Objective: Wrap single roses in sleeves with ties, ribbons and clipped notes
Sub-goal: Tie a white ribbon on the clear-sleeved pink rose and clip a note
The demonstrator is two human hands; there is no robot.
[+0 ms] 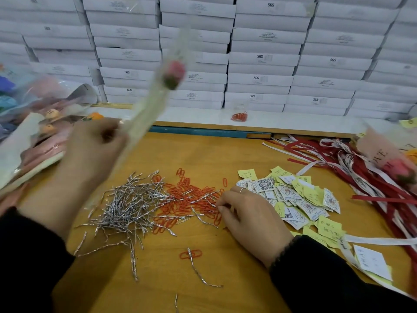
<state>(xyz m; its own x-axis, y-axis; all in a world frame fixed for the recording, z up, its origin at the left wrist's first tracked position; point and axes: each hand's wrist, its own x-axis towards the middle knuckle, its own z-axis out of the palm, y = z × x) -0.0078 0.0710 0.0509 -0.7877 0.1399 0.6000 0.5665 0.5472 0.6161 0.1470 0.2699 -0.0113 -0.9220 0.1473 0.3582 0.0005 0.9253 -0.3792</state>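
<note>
My left hand [90,154] grips the lower end of a clear sleeve [144,118] that holds a pink rose [174,73], raised and tilted up to the right, blurred by motion. My right hand [248,213] rests on the wooden table [225,159] with its fingertips in the pile of red paper clips [189,199]; whether they pinch anything I cannot tell. A heap of silver twist ties [126,204] lies left of the clips. Yellow notes and round QR cards [295,195] are spread just right of my right hand. Red and white ribbons [361,172] lie at the right.
Stacked white boxes [259,59] wall off the back. A pile of sleeves and coloured flowers [33,123] fills the left edge. A wrapped rose [397,163] lies on the ribbons at right. A small bag of red clips [239,115] sits on the white ledge.
</note>
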